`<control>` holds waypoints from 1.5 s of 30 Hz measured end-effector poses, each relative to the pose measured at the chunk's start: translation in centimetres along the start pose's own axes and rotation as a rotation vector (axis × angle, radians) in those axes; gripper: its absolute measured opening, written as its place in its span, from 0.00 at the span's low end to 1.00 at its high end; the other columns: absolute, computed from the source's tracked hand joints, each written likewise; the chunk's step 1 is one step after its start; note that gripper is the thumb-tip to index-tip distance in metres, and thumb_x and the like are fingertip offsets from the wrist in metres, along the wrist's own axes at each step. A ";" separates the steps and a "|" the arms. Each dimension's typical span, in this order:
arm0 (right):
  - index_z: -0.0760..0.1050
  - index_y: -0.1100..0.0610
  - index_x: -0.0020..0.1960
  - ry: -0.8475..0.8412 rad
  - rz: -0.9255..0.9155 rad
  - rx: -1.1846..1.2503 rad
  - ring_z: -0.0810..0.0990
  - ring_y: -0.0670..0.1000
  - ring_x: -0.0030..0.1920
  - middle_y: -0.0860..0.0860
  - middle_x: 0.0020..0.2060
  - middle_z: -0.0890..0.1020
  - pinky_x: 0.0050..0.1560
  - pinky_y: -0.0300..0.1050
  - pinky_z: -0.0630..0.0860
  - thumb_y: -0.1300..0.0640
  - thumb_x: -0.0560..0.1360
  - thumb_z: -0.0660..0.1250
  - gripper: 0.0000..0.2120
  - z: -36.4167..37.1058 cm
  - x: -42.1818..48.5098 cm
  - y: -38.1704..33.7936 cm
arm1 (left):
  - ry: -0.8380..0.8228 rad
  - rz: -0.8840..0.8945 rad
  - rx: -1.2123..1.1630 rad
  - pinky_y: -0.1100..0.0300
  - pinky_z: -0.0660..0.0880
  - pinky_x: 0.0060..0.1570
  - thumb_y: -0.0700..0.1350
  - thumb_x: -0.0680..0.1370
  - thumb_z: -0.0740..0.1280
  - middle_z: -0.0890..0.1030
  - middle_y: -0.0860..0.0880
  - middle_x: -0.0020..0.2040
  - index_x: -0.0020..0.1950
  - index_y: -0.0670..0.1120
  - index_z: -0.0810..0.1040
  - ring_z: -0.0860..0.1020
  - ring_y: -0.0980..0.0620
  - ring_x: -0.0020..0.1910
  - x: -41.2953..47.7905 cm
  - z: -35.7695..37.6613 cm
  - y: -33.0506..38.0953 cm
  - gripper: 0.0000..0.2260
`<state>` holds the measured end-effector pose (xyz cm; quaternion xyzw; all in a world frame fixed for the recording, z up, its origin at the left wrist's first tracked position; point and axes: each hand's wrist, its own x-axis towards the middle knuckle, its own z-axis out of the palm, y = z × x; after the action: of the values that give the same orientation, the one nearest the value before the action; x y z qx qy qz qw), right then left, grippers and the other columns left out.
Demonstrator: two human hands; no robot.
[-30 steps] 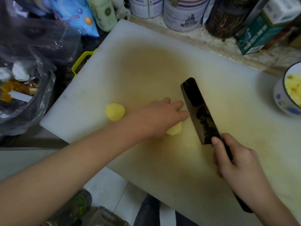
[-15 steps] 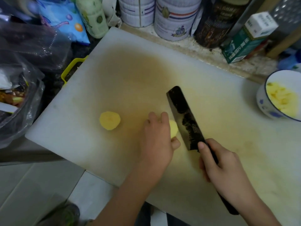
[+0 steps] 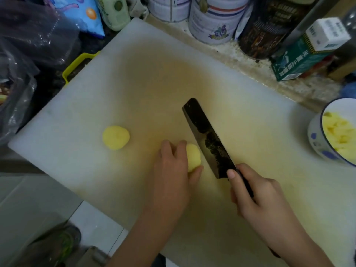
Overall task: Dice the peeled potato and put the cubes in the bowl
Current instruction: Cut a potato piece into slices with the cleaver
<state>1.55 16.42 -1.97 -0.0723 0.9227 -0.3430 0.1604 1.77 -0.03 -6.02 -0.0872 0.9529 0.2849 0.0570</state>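
Clamping potato half (image 3: pixel 193 157) under curled left hand (image 3: pixel 173 168) mid-board, gripping knife (image 3: pixel 209 138) in right hand (image 3: pixel 257 198) just right of it, working on white board (image 3: pixel 134 83), second half (image 3: pixel 116 137) apart leftward, bowl (image 3: pixel 316 140) holding cubes (image 3: pixel 339 132) at right edge, tins (image 3: pixel 212 22) behind.

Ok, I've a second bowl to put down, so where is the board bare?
Bare: the board between the cans and the knife; the stretch between knife and bowl; the left strip past the loose potato. Crowded: the near middle, where the left hand grips the other potato beside the knife in the right hand.
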 end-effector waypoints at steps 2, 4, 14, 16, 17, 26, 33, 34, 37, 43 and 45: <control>0.67 0.43 0.40 -0.009 0.003 -0.001 0.72 0.52 0.23 0.54 0.24 0.74 0.27 0.52 0.72 0.40 0.75 0.52 0.11 -0.1 0.0 0.2 | 0.049 0.011 0.000 0.59 0.71 0.35 0.51 0.70 0.75 0.73 0.43 0.50 0.65 0.43 0.74 0.75 0.47 0.42 -0.2 0.5 -0.2 0.27; 0.67 0.41 0.39 -0.012 0.001 0.000 0.73 0.51 0.23 0.53 0.24 0.74 0.28 0.52 0.71 0.38 0.75 0.51 0.12 0.0 0.0 0.2 | 0.081 0.008 -0.018 0.59 0.72 0.37 0.54 0.69 0.74 0.73 0.42 0.52 0.68 0.41 0.71 0.76 0.46 0.44 -0.4 0.7 -0.3 0.32; 0.68 0.48 0.41 0.017 -0.026 0.023 0.73 0.51 0.23 0.52 0.24 0.74 0.27 0.53 0.70 0.37 0.74 0.48 0.17 1.2 0.8 0.0 | 0.035 0.180 -0.128 0.56 0.77 0.57 0.52 0.72 0.67 0.74 0.48 0.60 0.67 0.43 0.75 0.74 0.52 0.56 -0.7 -1.1 -3.3 0.25; 0.68 0.48 0.41 0.022 -0.034 0.028 0.73 0.51 0.23 0.53 0.25 0.74 0.27 0.53 0.70 0.38 0.74 0.49 0.17 1.4 0.9 -0.1 | 0.045 0.191 -0.133 0.59 0.75 0.57 0.52 0.73 0.66 0.75 0.48 0.60 0.67 0.43 0.75 0.73 0.54 0.56 -0.6 -0.9 -3.5 0.24; 0.67 0.47 0.41 0.022 -0.037 0.029 0.73 0.51 0.23 0.53 0.25 0.74 0.28 0.53 0.70 0.38 0.74 0.49 0.16 1.4 0.9 -0.2 | 0.057 0.192 -0.137 0.61 0.73 0.58 0.51 0.73 0.67 0.75 0.48 0.59 0.66 0.43 0.76 0.72 0.55 0.56 -0.6 -0.8 -3.5 0.24; 0.67 0.46 0.42 0.072 -0.085 -0.085 0.73 0.48 0.24 0.49 0.24 0.74 0.27 0.48 0.68 0.40 0.76 0.50 0.14 0.2 0.6 -0.5 | 0.118 0.209 -0.172 0.74 0.58 0.65 0.53 0.76 0.66 0.73 0.47 0.63 0.68 0.42 0.72 0.67 0.57 0.62 -1.3 0.3 -3.4 0.24; 0.62 0.39 0.42 0.098 -0.122 -0.118 0.71 0.44 0.20 0.48 0.22 0.72 0.23 0.44 0.68 0.40 0.78 0.50 0.07 0.8 -1.5 -0.4 | 0.255 0.350 -0.143 0.56 0.68 0.66 0.43 0.79 0.64 0.76 0.41 0.64 0.63 0.37 0.77 0.73 0.46 0.63 -1.1 1.4 -4.1 0.16; 0.63 0.39 0.43 0.105 -0.115 -0.113 0.71 0.44 0.21 0.48 0.22 0.72 0.23 0.43 0.68 0.39 0.78 0.49 0.08 1.1 -1.7 -0.5 | 0.257 0.367 -0.136 0.56 0.68 0.66 0.43 0.80 0.64 0.76 0.41 0.64 0.63 0.37 0.78 0.74 0.46 0.63 -1.1 1.6 -4.1 0.15; 0.65 0.41 0.45 0.107 -0.073 -0.112 0.71 0.45 0.21 0.47 0.22 0.72 0.22 0.41 0.68 0.36 0.78 0.46 0.14 1.7 -2.0 -0.8 | 0.272 0.387 -0.145 0.55 0.71 0.64 0.43 0.79 0.64 0.78 0.44 0.63 0.61 0.39 0.79 0.76 0.48 0.62 -0.9 2.0 -4.3 0.13; 0.65 0.53 0.45 0.084 0.001 -0.321 0.65 0.51 0.14 0.42 0.22 0.54 0.16 0.36 0.48 0.50 0.76 0.54 0.07 2.2 -1.9 -2.6 | 0.323 0.350 -0.218 0.53 0.73 0.62 0.41 0.78 0.68 0.79 0.45 0.60 0.59 0.39 0.81 0.76 0.49 0.60 -0.8 2.5 -4.0 0.11; 0.66 0.55 0.43 0.063 0.026 -0.367 0.65 0.54 0.13 0.43 0.23 0.56 0.18 0.38 0.45 0.51 0.76 0.54 0.09 2.3 -2.0 -3.1 | 0.334 0.353 -0.232 0.54 0.73 0.62 0.41 0.78 0.67 0.80 0.45 0.60 0.58 0.39 0.81 0.76 0.49 0.60 -0.8 2.6 -3.9 0.11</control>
<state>4.27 13.13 -1.06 -0.0779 0.9752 -0.1690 0.1200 3.46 -1.69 -10.14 0.0286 0.9104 0.3796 -0.1618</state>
